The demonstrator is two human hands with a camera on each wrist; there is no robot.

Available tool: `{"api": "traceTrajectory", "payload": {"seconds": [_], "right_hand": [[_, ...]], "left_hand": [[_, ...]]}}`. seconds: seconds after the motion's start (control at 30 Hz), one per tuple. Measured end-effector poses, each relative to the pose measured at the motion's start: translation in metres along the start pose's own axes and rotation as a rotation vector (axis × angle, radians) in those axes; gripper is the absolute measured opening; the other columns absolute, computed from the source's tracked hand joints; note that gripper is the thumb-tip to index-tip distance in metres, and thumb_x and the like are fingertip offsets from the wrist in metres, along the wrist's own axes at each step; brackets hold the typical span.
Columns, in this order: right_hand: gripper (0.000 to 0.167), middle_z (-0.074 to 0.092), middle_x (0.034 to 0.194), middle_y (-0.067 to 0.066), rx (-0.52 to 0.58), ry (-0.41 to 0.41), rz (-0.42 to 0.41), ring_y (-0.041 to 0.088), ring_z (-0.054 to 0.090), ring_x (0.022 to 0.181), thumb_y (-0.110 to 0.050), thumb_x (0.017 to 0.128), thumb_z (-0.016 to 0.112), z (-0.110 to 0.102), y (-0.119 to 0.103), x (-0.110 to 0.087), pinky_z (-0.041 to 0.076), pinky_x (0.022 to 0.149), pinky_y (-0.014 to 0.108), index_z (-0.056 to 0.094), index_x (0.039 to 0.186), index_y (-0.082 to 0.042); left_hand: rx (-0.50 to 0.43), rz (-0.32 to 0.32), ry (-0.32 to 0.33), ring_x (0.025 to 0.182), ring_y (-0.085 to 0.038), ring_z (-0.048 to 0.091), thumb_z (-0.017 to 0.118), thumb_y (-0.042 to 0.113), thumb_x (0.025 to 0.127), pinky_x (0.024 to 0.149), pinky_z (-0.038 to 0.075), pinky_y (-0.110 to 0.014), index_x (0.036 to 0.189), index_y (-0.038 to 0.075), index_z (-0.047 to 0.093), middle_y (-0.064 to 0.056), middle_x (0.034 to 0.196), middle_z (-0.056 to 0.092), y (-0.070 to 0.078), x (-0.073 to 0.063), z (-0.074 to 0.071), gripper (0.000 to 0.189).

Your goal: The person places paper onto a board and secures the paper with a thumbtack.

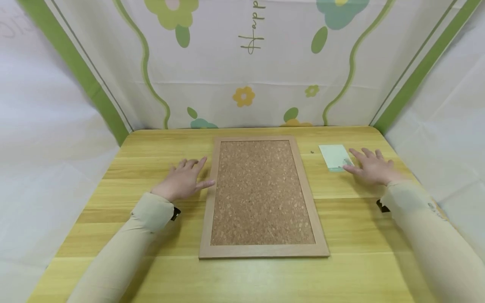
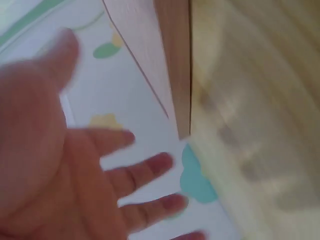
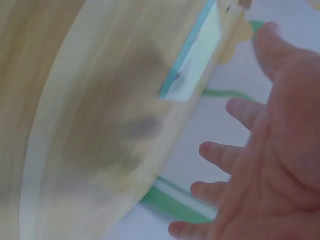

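Observation:
A wood-framed cork board [image 1: 263,193] lies flat in the middle of the table. Beside its left edge is my left hand [image 1: 182,179], fingers spread and the thumb tip overlapping the frame in the head view. In the left wrist view the palm of that hand [image 2: 60,165] faces the camera, with nothing held; the wooden frame [image 2: 177,70] rises past the fingers. On the right lies a pale green notepad or card [image 1: 335,156] with a darker green lower edge. My right hand [image 1: 373,166] hovers at its right side, fingers spread, holding nothing.
A tiny dark object [image 1: 312,152] sits on the table between the board and the pale green paper. The wooden table [image 1: 261,282] meets a white flower-print cloth [image 1: 212,71] at its back edge. White cloth also hangs at both sides.

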State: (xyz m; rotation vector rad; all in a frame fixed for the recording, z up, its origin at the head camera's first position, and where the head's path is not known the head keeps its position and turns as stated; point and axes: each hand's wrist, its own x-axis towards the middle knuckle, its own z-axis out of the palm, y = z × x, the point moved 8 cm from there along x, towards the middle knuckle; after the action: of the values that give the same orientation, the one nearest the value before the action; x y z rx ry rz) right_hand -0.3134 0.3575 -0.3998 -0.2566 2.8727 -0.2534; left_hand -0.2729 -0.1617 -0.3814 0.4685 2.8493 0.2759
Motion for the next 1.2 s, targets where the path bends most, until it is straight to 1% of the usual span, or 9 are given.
{"api": "traceTrajectory", "payload": {"seconds": [0.2, 0.4, 0.57, 0.67, 0.8, 0.87, 1.03, 1.1, 1.2], "right_hand": [[0.075, 0.032, 0.140, 0.045, 0.059, 0.014, 0.018, 0.065, 0.031, 0.126, -0.050, 0.103, 0.044, -0.010, 0.033, 0.018, 0.024, 0.100, 0.074, 0.031, 0.148, 0.010], [0.066, 0.047, 0.134, 0.038, 0.194, 0.021, 0.139, 0.058, 0.041, 0.122, -0.044, 0.102, 0.048, -0.017, 0.058, 0.033, 0.031, 0.100, 0.069, 0.047, 0.138, 0.011], [0.071, 0.057, 0.126, 0.032, 0.251, 0.001, 0.205, 0.053, 0.046, 0.118, -0.051, 0.099, 0.050, -0.015, 0.062, 0.044, 0.034, 0.099, 0.067, 0.052, 0.134, 0.010], [0.079, 0.058, 0.124, 0.032, 0.216, -0.021, 0.208, 0.050, 0.052, 0.113, -0.058, 0.097, 0.050, -0.014, 0.057, 0.051, 0.038, 0.097, 0.065, 0.051, 0.132, 0.013], [0.091, 0.051, 0.129, 0.037, 0.131, -0.084, 0.175, 0.050, 0.053, 0.111, -0.066, 0.095, 0.045, -0.014, 0.039, 0.059, 0.041, 0.095, 0.063, 0.049, 0.132, 0.017], [0.091, 0.051, 0.128, 0.039, 0.109, -0.114, 0.163, 0.049, 0.054, 0.108, -0.067, 0.095, 0.044, -0.013, 0.028, 0.064, 0.044, 0.090, 0.060, 0.049, 0.129, 0.018], [0.069, 0.056, 0.074, 0.016, 0.116, -0.220, 0.219, 0.021, 0.050, 0.060, -0.065, 0.093, 0.053, -0.005, 0.016, 0.079, 0.048, 0.062, 0.039, 0.055, 0.070, 0.000], [0.062, 0.053, 0.071, 0.010, 0.113, -0.255, 0.250, 0.017, 0.044, 0.056, -0.064, 0.091, 0.057, -0.002, 0.015, 0.083, 0.046, 0.058, 0.035, 0.049, 0.063, -0.010], [0.061, 0.059, 0.089, 0.020, 0.086, -0.251, 0.263, 0.024, 0.052, 0.069, -0.062, 0.090, 0.061, -0.002, 0.012, 0.089, 0.049, 0.065, 0.038, 0.058, 0.071, -0.005]], "left_hand": [[-0.126, -0.032, 0.034, 0.126, -0.046, 0.049, 0.050, 0.043, 0.103, 0.106, 0.036, -0.057, 0.145, -0.011, 0.039, -0.031, 0.141, 0.048, 0.008, 0.007, 0.003, 0.070], [-0.232, -0.011, -0.054, 0.097, -0.030, 0.065, 0.062, 0.039, 0.098, 0.090, 0.050, -0.050, 0.136, -0.005, 0.053, -0.019, 0.117, 0.067, 0.018, 0.011, 0.016, 0.058], [-0.304, -0.012, -0.110, 0.120, -0.035, 0.057, 0.070, 0.032, 0.094, 0.100, 0.045, -0.050, 0.150, -0.006, 0.033, -0.024, 0.134, 0.057, 0.021, 0.012, 0.025, 0.077], [-0.360, -0.028, -0.145, 0.091, -0.029, 0.067, 0.071, 0.029, 0.093, 0.080, 0.055, -0.042, 0.149, -0.004, 0.033, -0.021, 0.115, 0.066, 0.019, 0.016, 0.032, 0.075], [-0.427, -0.044, -0.178, 0.050, -0.019, 0.054, 0.072, 0.026, 0.091, 0.047, 0.048, -0.032, 0.150, 0.002, 0.029, -0.010, 0.076, 0.064, 0.017, 0.020, 0.036, 0.077], [-0.442, -0.056, -0.195, 0.048, -0.017, 0.051, 0.073, 0.026, 0.090, 0.045, 0.046, -0.031, 0.157, 0.003, 0.014, -0.010, 0.070, 0.061, 0.016, 0.020, 0.037, 0.091], [-0.435, -0.096, -0.240, 0.046, -0.015, 0.045, 0.072, 0.025, 0.090, 0.042, 0.042, -0.029, 0.158, 0.007, -0.009, -0.007, 0.063, 0.053, 0.021, 0.017, 0.035, 0.107], [-0.417, -0.104, -0.250, 0.046, -0.015, 0.044, 0.072, 0.025, 0.090, 0.042, 0.040, -0.027, 0.158, 0.006, -0.007, -0.005, 0.061, 0.051, 0.023, 0.017, 0.034, 0.107], [-0.386, -0.113, -0.257, 0.045, -0.014, 0.043, 0.072, 0.026, 0.090, 0.042, 0.038, -0.026, 0.158, 0.005, -0.006, -0.003, 0.057, 0.048, 0.024, 0.018, 0.033, 0.106]]}}
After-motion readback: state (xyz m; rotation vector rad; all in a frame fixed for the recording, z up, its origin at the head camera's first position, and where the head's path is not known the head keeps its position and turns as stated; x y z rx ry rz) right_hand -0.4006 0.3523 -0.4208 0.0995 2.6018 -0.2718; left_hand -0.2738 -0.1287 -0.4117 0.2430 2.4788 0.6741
